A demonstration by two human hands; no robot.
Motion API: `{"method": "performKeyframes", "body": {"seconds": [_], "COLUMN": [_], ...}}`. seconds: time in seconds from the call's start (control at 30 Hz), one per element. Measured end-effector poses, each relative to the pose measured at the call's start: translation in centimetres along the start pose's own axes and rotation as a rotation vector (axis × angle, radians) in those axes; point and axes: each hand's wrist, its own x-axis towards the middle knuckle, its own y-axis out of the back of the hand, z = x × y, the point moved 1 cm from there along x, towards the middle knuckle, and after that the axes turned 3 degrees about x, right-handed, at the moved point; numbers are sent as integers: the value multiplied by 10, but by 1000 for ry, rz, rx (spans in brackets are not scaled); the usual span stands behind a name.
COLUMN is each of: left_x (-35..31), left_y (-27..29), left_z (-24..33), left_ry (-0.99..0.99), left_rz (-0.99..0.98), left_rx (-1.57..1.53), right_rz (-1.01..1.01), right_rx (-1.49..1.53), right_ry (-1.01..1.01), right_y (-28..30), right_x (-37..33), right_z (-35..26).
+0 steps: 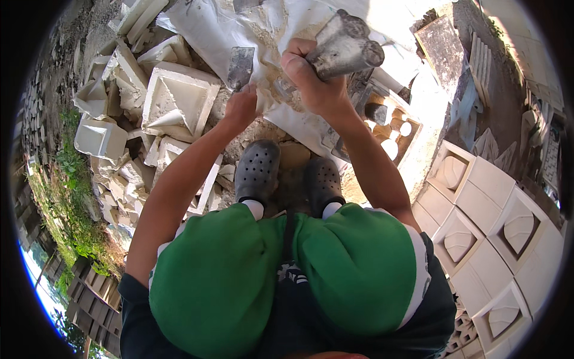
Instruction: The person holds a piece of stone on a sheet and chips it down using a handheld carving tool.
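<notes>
My left hand is closed round the handle end of a scraper with a flat, grey, rectangular blade, which points away from me over a pale sheet. To its right, my raised right hand grips a grey, dusty mould piece with rounded, lobed ends. The underside of that piece and some of my right fingers are hidden. Below my right forearm lies an open box-shaped mould with several rounded pale shapes inside. Powder and crumbs lie on the white sheet around the scraper.
Broken cream-coloured cast blocks are heaped on the left, close to my left forearm. Rows of cast blocks with leaf-like recesses stand on the right. A flat board leans at the far right. My grey clogs rest on rubble-strewn ground.
</notes>
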Motion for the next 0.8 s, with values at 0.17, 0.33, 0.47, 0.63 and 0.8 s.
{"method": "performKeyframes", "body": {"seconds": [0.17, 0.33, 0.47, 0.63, 0.8], "left_x": [4, -1, 0, 4, -2], "left_y": [4, -4, -4, -5, 6], "left_z": [4, 0, -4, -5, 9], "left_ry": [9, -23, -51, -90, -8], "left_rz": [-29, -25, -18, 13, 6], "left_rx": [-49, -37, -51, -51, -67], "right_rz": [7, 28, 46, -52, 108], "right_rx": [-175, -179, -141, -251, -214], "right_ry": [23, 61, 88, 97, -46], "right_y": [14, 7, 9, 18, 24], "right_x": [8, 3, -4, -3, 3], "right_z": [80, 5, -3, 67, 7]}}
